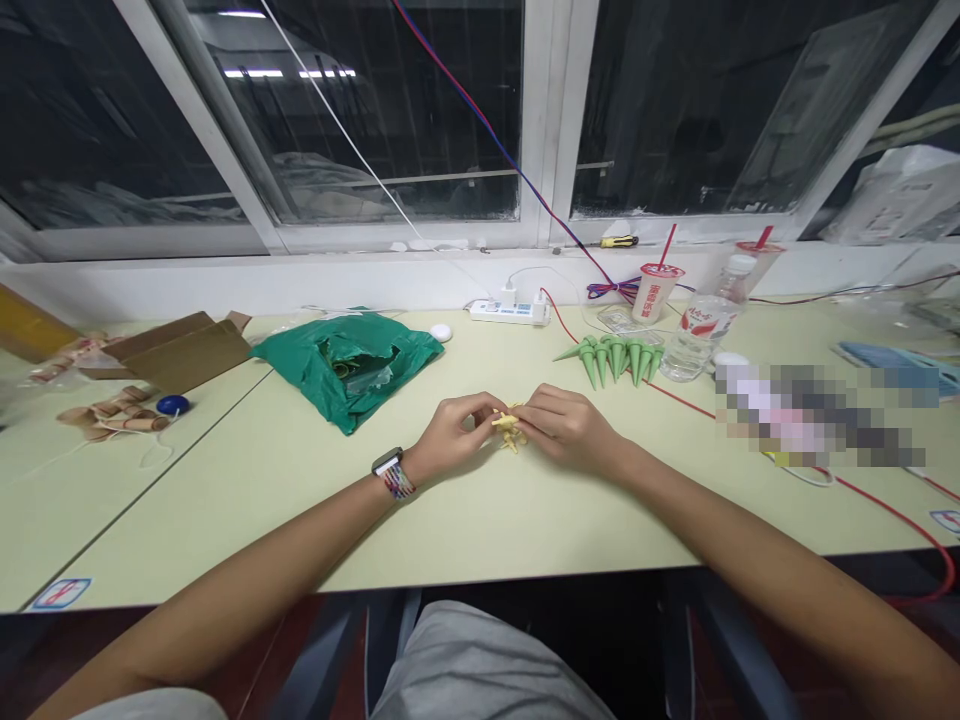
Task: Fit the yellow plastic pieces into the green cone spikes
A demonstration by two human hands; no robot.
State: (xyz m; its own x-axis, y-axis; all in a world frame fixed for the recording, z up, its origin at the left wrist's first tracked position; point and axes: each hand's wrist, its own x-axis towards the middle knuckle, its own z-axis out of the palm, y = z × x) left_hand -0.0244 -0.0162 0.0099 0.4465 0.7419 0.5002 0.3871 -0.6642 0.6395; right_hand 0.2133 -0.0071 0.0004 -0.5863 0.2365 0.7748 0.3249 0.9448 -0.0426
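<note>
Both my hands meet at the middle of the pale yellow-green table (480,510). My left hand (454,435), with a watch and a beaded band on the wrist, pinches one side of a small yellow piece (508,428). My right hand (570,425) grips its other side with curled fingers. The yellow piece looks like a small branched plastic or paper part, mostly hidden by my fingers. A row of several green cones (619,357) lies beyond my right hand.
A green plastic bag (349,365) lies to the left, cardboard (176,350) and small rolls (120,412) farther left with a blue cap (173,405). A power strip (510,312), a cup with a straw (658,290), a water bottle (701,330) and red cable (885,505) stand at the back and right.
</note>
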